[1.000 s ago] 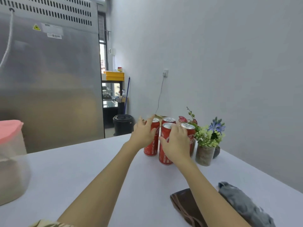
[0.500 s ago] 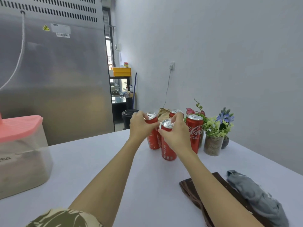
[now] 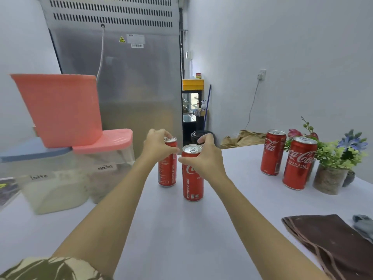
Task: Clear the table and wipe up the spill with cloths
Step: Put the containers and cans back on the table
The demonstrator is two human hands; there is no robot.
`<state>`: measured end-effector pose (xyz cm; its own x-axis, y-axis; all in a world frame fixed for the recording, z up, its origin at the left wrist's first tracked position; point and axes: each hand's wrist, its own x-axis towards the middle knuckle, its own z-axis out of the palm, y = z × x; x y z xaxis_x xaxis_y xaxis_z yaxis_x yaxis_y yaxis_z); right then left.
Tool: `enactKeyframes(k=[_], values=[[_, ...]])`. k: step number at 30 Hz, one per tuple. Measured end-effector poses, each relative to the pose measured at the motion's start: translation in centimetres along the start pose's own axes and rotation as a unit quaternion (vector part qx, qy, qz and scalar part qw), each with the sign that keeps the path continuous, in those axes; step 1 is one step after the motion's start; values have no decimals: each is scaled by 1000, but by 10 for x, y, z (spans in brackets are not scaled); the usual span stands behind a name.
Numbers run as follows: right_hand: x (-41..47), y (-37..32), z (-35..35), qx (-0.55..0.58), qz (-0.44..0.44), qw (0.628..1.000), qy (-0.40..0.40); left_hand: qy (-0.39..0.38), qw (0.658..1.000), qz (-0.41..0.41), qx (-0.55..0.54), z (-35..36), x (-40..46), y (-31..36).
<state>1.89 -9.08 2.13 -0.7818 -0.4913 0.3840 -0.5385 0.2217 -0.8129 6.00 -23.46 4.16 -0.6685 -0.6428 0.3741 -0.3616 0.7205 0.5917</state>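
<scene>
**Two cans being shifted off to the left**

The person is still in the clearing stage. The left hand (image 3: 159, 147) is gripping the top of one red can (image 3: 167, 164), fingers curled round its rim, and the right hand (image 3: 205, 158) is wrapping the can beside it (image 3: 192, 178) near the top. Both cans are standing upright on the white worktop (image 3: 181, 229), just apart. Two more cans (image 3: 272, 152) are waiting by the small flower pots (image 3: 330, 179) to the right. I'd say the next move is parking this pair, then fetching the others.

The brown cloth (image 3: 331, 243) and grey cloth (image 3: 364, 226) are lying untouched at the near right; I can't make out any spill.

At the left, clear tubs (image 3: 54, 190) labelled latte and mocha are holding pale and darker powder.
</scene>
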Motion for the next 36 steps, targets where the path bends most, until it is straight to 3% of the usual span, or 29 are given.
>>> enactKeyframes(k=[3, 6, 10, 16, 22, 27, 32, 36], values=[[4, -2, 21, 62, 31, 997, -35, 25, 999, -1, 48, -13, 0, -16], [7, 4, 35, 123, 74, 986, -81, -6, 990, 10, 139, -28, 7, -18], [8, 15, 55, 184, 96, 966, -156, -59, 995, -27, 74, -52, 16, -1], [9, 20, 87, 242, 87, 939, -227, -220, 954, -62, 192, -39, 8, 2], [15, 25, 122, 256, 85, 933, -237, -144, 929, 24, 340, -28, 9, -14], [20, 27, 136, 220, 95, 939, -246, -151, 885, 63, 435, -29, 17, -15], [30, 21, 116, 93, 128, 942, -294, -138, 892, 37, 429, -24, 22, -15], [45, 18, 57, 5, 141, 962, -235, -137, 898, -17, 417, -16, 22, -13]])
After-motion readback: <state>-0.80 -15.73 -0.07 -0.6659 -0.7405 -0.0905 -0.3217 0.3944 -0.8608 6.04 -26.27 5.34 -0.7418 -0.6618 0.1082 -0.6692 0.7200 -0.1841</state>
